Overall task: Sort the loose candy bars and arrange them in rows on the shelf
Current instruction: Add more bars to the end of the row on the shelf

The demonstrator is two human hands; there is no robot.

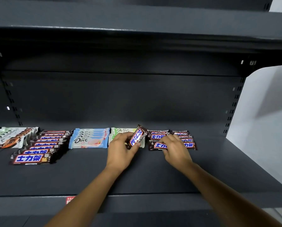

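Two hands are working over the dark shelf [137, 177]. The left hand [122, 148] is gripping a brown Snickers bar [137, 136], tilting it up on end just in front of the pale green Dove stack [122, 130]. The right hand [174, 148] is curling its fingers over the front bar [160, 145] of the short Snickers row on the right. A blue Dove row [87, 141] and a longer Snickers row [32, 158] are sitting further left.

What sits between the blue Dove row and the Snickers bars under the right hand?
A green-white bar row, partly covered by the left hand gripping a tilted Snickers bar; head view.
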